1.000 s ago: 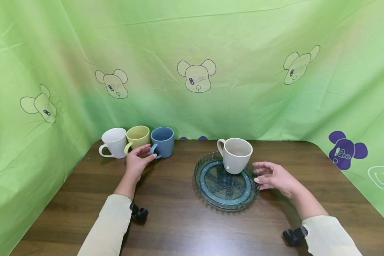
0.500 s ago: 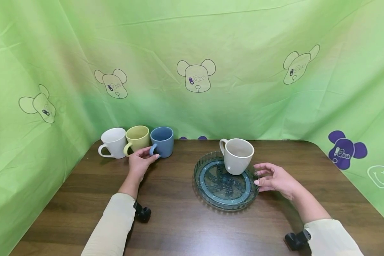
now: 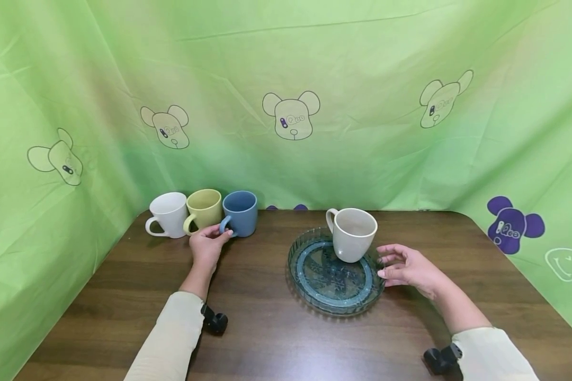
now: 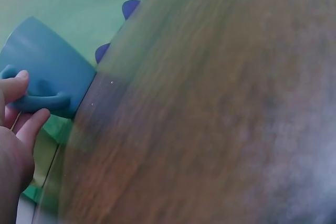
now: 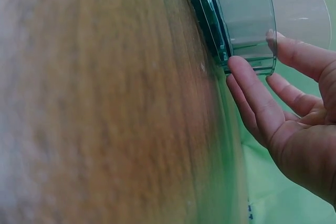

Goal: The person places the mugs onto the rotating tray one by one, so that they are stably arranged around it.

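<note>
My left hand point(image 3: 206, 248) pinches the handle of the blue mug point(image 3: 240, 212), which stands upright at the back left. In the left wrist view, thumb and fingers meet around that handle point(image 4: 47, 102). My right hand point(image 3: 405, 271) is at the right side of a round clear blue-green glass dish point(image 3: 336, 309). Its fingers are spread and fairly straight; the right wrist view shows fingertips point(image 5: 239, 64) against the dish's outer wall. A cream mug point(image 3: 354, 235) stands in the back part of the dish, its handle toward the back left.
Left of the blue mug stand a yellow mug point(image 3: 204, 207) and a white mug point(image 3: 168, 214), close together in a row. The wooden table point(image 3: 267, 338) ends at a green cloth backdrop point(image 3: 362, 159) behind and at both sides.
My left wrist and forearm have shifted slightly right while the fingers settled on the blue mug's handle. The cream mug has shifted a little to the right; the right hand has hardly moved.
</note>
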{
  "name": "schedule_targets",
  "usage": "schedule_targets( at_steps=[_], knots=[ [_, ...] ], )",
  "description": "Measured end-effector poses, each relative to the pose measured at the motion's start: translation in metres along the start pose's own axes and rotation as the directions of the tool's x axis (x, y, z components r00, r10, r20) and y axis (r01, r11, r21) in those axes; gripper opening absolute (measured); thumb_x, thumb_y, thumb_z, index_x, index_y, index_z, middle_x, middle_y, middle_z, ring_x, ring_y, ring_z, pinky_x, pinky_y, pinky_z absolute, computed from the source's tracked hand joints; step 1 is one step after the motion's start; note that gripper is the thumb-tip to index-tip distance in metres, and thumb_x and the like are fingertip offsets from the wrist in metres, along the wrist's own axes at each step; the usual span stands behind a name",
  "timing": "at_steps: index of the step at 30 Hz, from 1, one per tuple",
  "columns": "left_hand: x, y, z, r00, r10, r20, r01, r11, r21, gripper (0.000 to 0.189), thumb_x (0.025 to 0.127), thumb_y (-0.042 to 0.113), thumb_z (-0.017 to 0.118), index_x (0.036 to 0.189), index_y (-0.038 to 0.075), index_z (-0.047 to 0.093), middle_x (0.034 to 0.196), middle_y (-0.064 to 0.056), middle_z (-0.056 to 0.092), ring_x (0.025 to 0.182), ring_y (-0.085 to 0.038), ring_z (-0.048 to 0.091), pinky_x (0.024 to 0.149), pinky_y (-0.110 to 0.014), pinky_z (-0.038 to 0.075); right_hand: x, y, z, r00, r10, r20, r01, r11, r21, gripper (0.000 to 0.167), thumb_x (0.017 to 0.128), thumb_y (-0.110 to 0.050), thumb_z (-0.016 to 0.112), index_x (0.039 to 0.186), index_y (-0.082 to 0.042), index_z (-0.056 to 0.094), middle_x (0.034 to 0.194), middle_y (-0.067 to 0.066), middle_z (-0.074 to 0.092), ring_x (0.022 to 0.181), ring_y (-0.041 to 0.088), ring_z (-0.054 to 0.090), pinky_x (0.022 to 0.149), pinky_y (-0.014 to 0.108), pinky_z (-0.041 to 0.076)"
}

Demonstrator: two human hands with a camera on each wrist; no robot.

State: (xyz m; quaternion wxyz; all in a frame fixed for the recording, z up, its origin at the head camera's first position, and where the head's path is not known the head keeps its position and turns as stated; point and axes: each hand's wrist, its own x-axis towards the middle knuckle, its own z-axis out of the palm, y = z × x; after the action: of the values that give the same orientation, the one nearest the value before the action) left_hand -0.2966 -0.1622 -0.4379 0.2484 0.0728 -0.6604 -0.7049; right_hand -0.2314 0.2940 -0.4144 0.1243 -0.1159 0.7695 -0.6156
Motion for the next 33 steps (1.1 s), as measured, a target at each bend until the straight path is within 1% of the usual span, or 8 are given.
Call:
schedule_targets(
  at_steps=[4,6,8,15,25,33],
  knots=[
    [0.001,0.0,-0.001,0.999,-0.033,-0.024,0.031,0.997,-0.074,0.026,0.073,-0.013,0.077,0.098,-0.016,0.069,0.07,0.0,0.067,0.065,-0.005,0.065,0.062,-0.018,0.057,0.0,0.002,-0.001,1.0,-0.006,0.0,0.006,1.0,-0.003,0.071,0.083,0.004,0.072,0.136,0.02,0.027,0.12,0.036,0.043,0.089,0.018,0.064,0.076,0.044,0.06],
    [0.001,0.0,-0.001,0.999,-0.047,-0.022,0.045,0.994,-0.103,0.027,0.074,-0.014,0.077,0.099,-0.018,0.068,0.069,0.0,0.066,0.064,-0.006,0.065,0.062,-0.02,0.058,0.0,0.002,-0.001,1.0,-0.008,0.0,0.008,1.0,-0.005,0.071,0.083,0.004,0.072,0.136,0.02,0.027,0.12,0.036,0.043,0.088,0.018,0.064,0.076,0.044,0.06],
    [0.001,0.0,-0.002,0.999,-0.049,-0.014,0.047,0.992,-0.121,0.028,0.074,-0.014,0.076,0.1,-0.019,0.067,0.069,0.0,0.065,0.063,-0.006,0.065,0.062,-0.021,0.058,0.0,0.002,-0.001,1.0,-0.011,0.0,0.011,1.0,-0.005,0.071,0.083,0.004,0.072,0.136,0.02,0.027,0.119,0.036,0.043,0.088,0.018,0.064,0.076,0.043,0.06],
    [0.001,-0.001,-0.006,0.999,-0.038,-0.005,0.037,0.988,-0.148,0.028,0.074,-0.017,0.074,0.1,-0.022,0.065,0.067,0.001,0.065,0.062,-0.006,0.066,0.061,-0.022,0.058,0.0,0.001,0.001,1.0,-0.009,-0.006,0.009,1.0,-0.006,0.071,0.083,0.004,0.072,0.136,0.02,0.027,0.118,0.034,0.044,0.088,0.018,0.064,0.076,0.043,0.06],
    [-0.003,0.007,-0.009,1.0,-0.007,0.027,0.012,0.981,-0.192,0.028,0.074,-0.017,0.074,0.1,-0.023,0.064,0.067,0.0,0.067,0.063,-0.008,0.067,0.061,-0.023,0.059,0.0,0.0,0.002,1.0,-0.011,0.001,0.011,1.0,0.006,0.07,0.084,0.005,0.071,0.136,0.02,0.027,0.118,0.033,0.046,0.088,0.017,0.064,0.076,0.042,0.06],
    [-0.008,0.015,-0.011,0.999,-0.013,0.051,0.022,0.984,-0.179,0.029,0.074,-0.016,0.074,0.101,-0.022,0.064,0.068,0.001,0.067,0.063,-0.009,0.067,0.063,-0.025,0.059,0.0,0.002,0.001,1.0,-0.01,-0.007,0.01,1.0,-0.001,0.07,0.083,0.004,0.072,0.136,0.02,0.028,0.118,0.033,0.046,0.089,0.018,0.064,0.077,0.043,0.06]
  ],
)
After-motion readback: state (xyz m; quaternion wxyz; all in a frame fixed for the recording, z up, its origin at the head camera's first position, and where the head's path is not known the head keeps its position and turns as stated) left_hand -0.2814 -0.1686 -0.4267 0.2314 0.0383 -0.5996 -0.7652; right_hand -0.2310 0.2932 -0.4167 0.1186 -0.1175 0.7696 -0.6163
